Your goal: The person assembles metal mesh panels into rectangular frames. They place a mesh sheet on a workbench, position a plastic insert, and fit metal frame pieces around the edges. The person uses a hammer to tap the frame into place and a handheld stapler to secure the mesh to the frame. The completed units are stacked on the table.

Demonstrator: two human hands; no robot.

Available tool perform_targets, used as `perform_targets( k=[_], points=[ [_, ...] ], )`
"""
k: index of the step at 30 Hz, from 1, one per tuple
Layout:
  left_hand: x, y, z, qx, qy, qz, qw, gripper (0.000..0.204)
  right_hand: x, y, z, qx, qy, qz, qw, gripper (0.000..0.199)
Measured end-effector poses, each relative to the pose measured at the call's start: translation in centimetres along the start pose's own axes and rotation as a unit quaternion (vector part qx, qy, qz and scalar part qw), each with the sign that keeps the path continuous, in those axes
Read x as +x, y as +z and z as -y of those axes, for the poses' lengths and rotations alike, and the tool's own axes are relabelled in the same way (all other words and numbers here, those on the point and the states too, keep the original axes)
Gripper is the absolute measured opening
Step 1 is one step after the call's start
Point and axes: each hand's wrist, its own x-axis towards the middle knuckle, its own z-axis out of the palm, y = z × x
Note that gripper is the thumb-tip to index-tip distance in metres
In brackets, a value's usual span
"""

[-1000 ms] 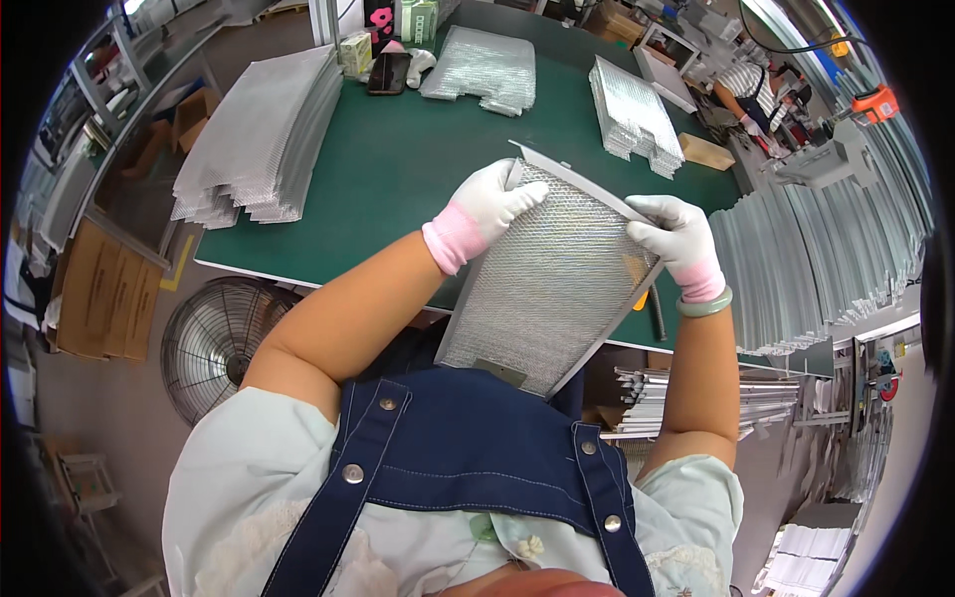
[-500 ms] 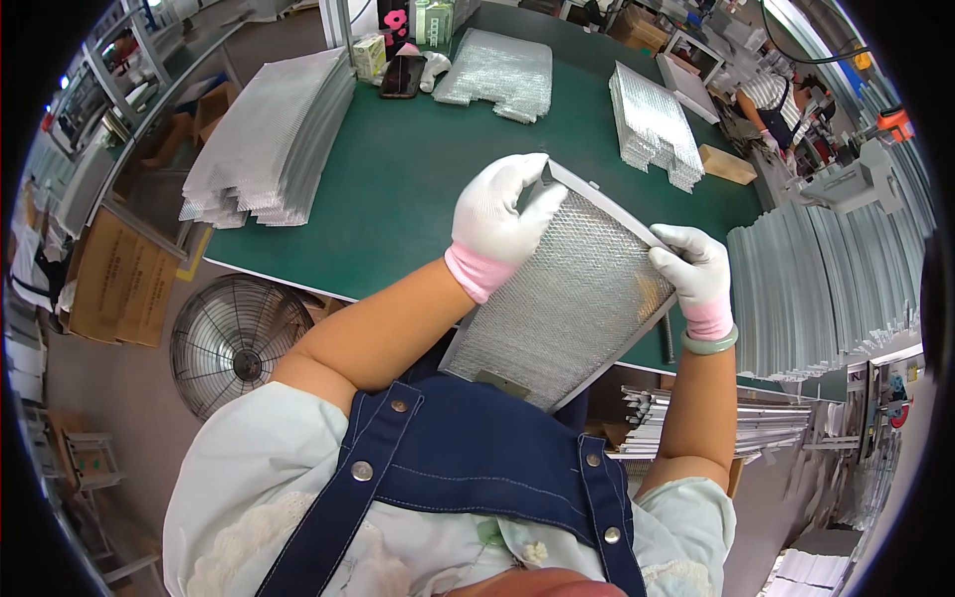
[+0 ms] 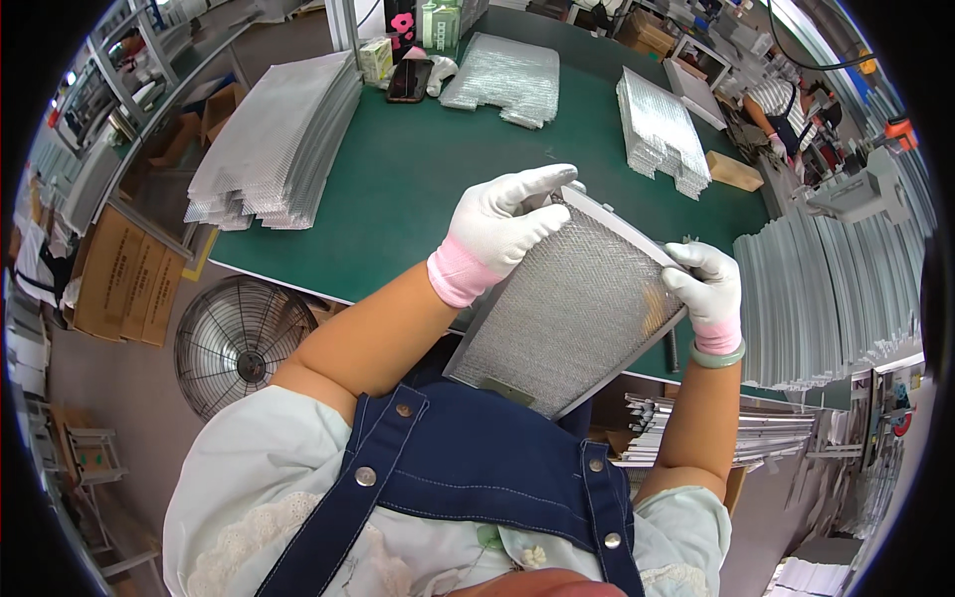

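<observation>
A flat metal mesh filter panel [image 3: 577, 298] with a silvery frame leans between my lap and the table edge, tilted towards me. My left hand [image 3: 502, 224], in a white glove with a pink cuff, pinches its far left corner, the thumb on the mesh side and the index finger stretched over the frame. My right hand [image 3: 708, 284], gloved alike, grips the far right corner between thumb and fingers. Close to my apron, a small metal plate [image 3: 505, 390] sits on the panel's lower edge. A yellowish patch tints the mesh near my right hand.
On the green table [image 3: 418, 179] lie a tall mesh sheet stack [image 3: 279, 129], two smaller mesh stacks [image 3: 502, 75] [image 3: 662, 129], a phone [image 3: 409, 80] and a wooden block [image 3: 734, 171]. Frame strips [image 3: 826, 298] stand at right. A floor fan [image 3: 244, 348] is at left; a co-worker [image 3: 781, 104] works far right.
My left index finger has straightened and lifted away from the thumb at the corner. The panel and my right hand have shifted slightly right and nearer me.
</observation>
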Motion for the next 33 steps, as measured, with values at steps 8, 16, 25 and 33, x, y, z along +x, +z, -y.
perform_targets(
  k=[8, 16, 25, 33],
  points=[
    [-0.6, -0.5, -1.1, 0.015, -0.044, 0.000, 0.999, 0.042, -0.2, 0.4, 0.9, -0.032, -0.005, 0.013, 0.999, 0.029],
    [-1.6, -1.3, -1.9, -0.041, -0.047, 0.047, 0.997, 0.041, -0.4, 0.1, 1.3, -0.031, -0.069, 0.047, 0.996, 0.030],
    [-1.8, -0.4, -1.8, 0.217, -0.001, -0.015, 0.976, 0.044, -0.4, 0.9, 3.2, -0.080, 0.065, 0.029, 0.994, 0.031],
    [-1.5, 0.2, -0.8, 0.311, -0.004, -0.024, 0.950, 0.047, 2.7, 9.2, 4.0, -0.462, -0.231, -0.047, 0.855, 0.028]
  ],
)
